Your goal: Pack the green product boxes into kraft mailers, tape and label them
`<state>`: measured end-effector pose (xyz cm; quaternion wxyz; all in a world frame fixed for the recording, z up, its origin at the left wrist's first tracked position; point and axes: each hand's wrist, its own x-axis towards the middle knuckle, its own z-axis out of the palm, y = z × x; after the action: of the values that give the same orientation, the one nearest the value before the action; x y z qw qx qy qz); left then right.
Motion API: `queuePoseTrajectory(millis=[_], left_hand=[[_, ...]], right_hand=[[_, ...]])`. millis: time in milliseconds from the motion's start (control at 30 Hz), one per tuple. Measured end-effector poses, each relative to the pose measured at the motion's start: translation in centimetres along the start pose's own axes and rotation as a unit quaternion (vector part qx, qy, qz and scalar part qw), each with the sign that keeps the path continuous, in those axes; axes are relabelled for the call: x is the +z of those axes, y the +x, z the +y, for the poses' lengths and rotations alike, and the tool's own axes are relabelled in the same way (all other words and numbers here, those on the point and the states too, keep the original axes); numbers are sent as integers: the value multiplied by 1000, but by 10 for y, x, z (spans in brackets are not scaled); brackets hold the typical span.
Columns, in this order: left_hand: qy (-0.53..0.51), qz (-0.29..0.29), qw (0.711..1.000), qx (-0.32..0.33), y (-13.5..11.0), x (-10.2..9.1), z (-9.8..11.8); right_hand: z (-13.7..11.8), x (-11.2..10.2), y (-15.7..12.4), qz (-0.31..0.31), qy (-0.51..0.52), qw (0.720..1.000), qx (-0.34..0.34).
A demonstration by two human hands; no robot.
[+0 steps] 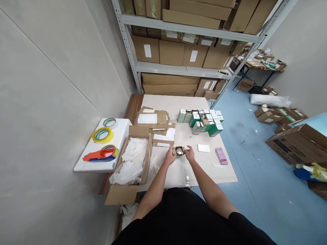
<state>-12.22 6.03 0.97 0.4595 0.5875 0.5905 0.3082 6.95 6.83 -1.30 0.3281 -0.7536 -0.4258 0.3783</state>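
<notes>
Box (176, 152), open, w/ shiny round item (180, 150) inside, is btwn my hands near front of worktop (219, 175). Fingers of my L hand (170, 156) grip its L side; those of my R hand (189, 154) pinch its R. Green boxes (204, 121) stand beyond, to R; flat cartons (162, 118) & paper-filled carton (146, 166) to L.
</notes>
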Motion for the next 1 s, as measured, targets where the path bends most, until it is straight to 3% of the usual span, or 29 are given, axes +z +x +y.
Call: queuePoseTrajectory(millis=[133, 300, 500, 733, 1000], left_hand=[[-8, 12, 1000, 17, -1, 2, -7], [-10, -34, 998, 42, 4, 8, -4], [-32, -49, 998, 27, 10, 12, 4], [21, -68, 997, 2, 15, 12, 3], [24, -57, 998, -4, 17, 12, -5]], right_hand=[[-1, 6, -7, 17, -4, 999, -39], [-12, 8, -13, 3, -64, 991, -122], [-31, -3, -14, -45, -175, 979, -98], [-59, -6, -12, -87, -352, 929, -71], [-65, -2, -1, -140, -375, 911, -97]])
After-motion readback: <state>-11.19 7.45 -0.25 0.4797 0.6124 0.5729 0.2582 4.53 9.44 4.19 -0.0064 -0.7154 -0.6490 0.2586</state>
